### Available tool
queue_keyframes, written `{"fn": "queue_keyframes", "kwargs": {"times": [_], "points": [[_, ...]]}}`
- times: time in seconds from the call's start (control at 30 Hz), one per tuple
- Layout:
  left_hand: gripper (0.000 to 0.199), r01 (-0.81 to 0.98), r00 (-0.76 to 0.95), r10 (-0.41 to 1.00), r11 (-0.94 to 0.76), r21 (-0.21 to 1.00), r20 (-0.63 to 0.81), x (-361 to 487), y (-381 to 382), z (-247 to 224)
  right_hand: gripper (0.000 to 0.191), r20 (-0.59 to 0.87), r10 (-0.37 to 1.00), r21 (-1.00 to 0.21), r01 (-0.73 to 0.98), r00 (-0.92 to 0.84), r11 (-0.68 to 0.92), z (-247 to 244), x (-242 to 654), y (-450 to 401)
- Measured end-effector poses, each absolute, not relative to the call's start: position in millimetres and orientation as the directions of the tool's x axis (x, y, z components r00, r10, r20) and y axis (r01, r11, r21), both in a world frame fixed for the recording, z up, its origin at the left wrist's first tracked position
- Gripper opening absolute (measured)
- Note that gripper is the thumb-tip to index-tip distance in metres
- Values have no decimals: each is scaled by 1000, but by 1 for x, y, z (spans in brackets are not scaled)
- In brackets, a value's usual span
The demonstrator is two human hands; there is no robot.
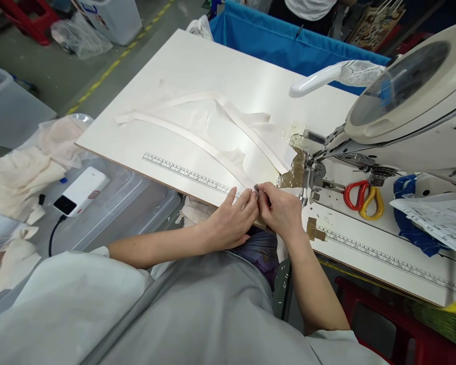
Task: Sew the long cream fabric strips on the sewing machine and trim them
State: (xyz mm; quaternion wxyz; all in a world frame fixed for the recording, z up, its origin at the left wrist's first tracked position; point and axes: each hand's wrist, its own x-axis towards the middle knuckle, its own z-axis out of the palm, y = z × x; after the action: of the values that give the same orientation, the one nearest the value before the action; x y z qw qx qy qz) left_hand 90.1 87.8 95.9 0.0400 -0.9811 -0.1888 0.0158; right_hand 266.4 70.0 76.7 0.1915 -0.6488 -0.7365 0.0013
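Note:
A pale cream fabric piece with banded edges lies spread on the white sewing table, its narrow end reaching the table's front edge. My left hand is at that end, fingers bent together over the fabric; its thumb is lower, near the table edge. Just right of it, my right hand is closed in a pinch at the fabric's tip. A small dark object pokes out between the right fingertips; its kind is too small to make out. The sewing machine stands close to the right of my hands.
Scissors with red and yellow handles lie by the machine. Printed papers rest on blue cloth at right. A blue fabric bin stands behind the table. On the left, a white device with a cable sits on a clear plastic box, near heaped fabric.

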Motion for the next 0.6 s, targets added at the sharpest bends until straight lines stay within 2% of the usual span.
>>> {"fn": "queue_keyframes", "kwargs": {"times": [0.1, 0.23, 0.3, 0.47, 0.6], "points": [[74, 381, 923, 384, -921, -83, -19, 90, 87, 98, 25, 243, 962, -270, 944, -126, 191, 85, 274, 67], [77, 390, 920, 392, -919, -57, -30, 90, 86, 96, 19, 208, 978, -507, 858, 26, 85, 92, 286, 57], [76, 400, 916, 401, -916, -35, -20, 90, 86, 93, 19, 247, 961, -566, 823, 127, 37, 91, 287, 52], [67, 372, 928, 373, -927, 42, 1, 90, 85, 88, 23, 305, 943, -514, 857, 136, 42, 78, 279, 42], [72, 350, 936, 351, -935, 47, 2, 91, 84, 89, 22, 334, 941, -434, 895, 59, 98, 71, 276, 41]]}}
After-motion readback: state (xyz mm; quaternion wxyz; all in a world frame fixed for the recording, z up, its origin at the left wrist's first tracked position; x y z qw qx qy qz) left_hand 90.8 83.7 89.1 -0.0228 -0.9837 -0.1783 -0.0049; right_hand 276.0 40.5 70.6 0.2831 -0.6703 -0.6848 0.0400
